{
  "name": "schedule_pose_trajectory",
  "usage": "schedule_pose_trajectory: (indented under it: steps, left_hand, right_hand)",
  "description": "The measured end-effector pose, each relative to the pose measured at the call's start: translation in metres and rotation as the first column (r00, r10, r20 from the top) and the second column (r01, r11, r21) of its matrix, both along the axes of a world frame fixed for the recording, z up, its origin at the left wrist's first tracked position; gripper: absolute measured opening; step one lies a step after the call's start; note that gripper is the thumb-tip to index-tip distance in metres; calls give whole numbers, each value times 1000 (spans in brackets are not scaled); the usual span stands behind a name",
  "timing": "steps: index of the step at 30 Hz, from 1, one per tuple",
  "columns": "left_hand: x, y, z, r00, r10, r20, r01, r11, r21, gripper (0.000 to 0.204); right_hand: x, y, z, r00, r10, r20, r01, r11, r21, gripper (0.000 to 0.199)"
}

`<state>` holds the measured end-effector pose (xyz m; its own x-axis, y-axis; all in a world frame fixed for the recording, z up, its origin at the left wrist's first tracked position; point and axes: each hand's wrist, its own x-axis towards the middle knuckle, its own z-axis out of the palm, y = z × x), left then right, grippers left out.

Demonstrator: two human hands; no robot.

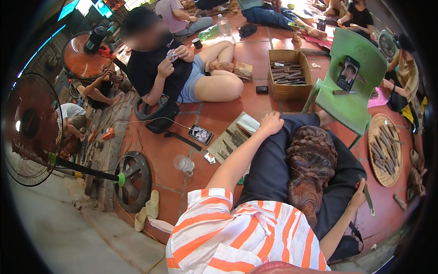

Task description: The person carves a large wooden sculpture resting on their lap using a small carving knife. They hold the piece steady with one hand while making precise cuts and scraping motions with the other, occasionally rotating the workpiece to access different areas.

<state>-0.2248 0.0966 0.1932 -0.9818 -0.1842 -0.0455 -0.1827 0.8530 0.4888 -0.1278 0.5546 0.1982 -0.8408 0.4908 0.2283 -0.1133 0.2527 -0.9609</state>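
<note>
Between my thighs lies a dark brown carved wooden figure (pixel 311 166), its surface cut in folds and curls. Out to the right, my right hand (pixel 357 197) is closed round a slim chisel (pixel 369 201), whose greyish-green end points down toward the floor. My left hand (pixel 271 123) rests at my left knee with nothing visible in it, its fingers lying over the knee and partly hidden. Beside that hand is a pale block (pixel 247 123), set on a board with several dark narrow tools (pixel 230 142).
Ahead stands a cardboard box (pixel 289 93) of chisels. A green chair (pixel 349 86) bears a phone (pixel 348 73). At right is a woven tray (pixel 385 176) of tools. A plastic cup (pixel 184 163) and fan (pixel 32 123) are left; a person (pixel 155 64) sits ahead.
</note>
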Motion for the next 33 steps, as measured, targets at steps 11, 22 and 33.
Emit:
schedule_pose_trajectory:
  steps: [11, 22, 33]
  left_hand:
    - [-22, -26, -20, 966, -216, -142, 255, 890, 378, 43]
    - [-106, 66, 57, 588, -400, -703, 432, 890, -145, 24]
    - [-104, 155, 86, 467, -565, -680, 649, 742, -170, 22]
  right_hand:
    - [0, 1, -11, 998, -49, 30, 52, 993, -109, 22]
    - [4, -9, 16, 997, -67, -23, 64, 994, -93, 15]
    - [0, -8, 11, 998, -68, 11, 67, 997, 45, 15]
